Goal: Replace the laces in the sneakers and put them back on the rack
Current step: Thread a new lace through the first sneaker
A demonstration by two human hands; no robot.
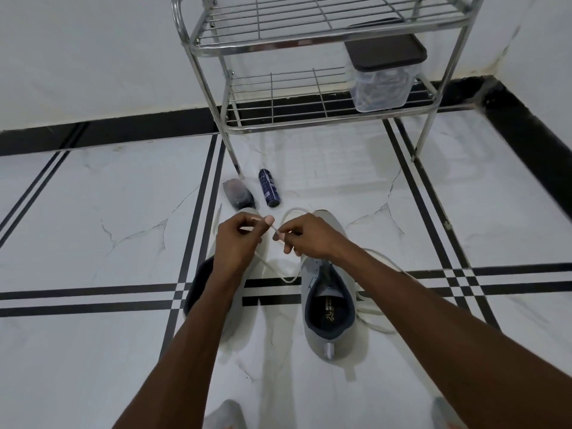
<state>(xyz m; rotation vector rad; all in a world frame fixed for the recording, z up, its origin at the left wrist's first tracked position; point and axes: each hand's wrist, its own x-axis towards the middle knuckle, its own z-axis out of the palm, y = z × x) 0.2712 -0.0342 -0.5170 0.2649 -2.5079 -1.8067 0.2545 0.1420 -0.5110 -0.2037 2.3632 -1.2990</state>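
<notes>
Two grey sneakers with dark linings stand side by side on the floor, toes pointing away from me. The left sneaker (198,292) is mostly hidden under my left forearm. The right sneaker (329,308) has no lace in its eyelets. A white lace (286,278) runs between my hands and hangs in a loop between the shoes. My left hand (240,239) pinches one part of it; my right hand (305,235) pinches its end near the tip. A second white lace (370,318) lies on the floor to the right of the right sneaker.
A metal wire rack (309,48) stands against the wall ahead, with a clear plastic box with a dark lid (382,75) on its lower shelf. A dark blue spray can (269,187) and a small dark bottle (239,194) lie on the floor before the rack.
</notes>
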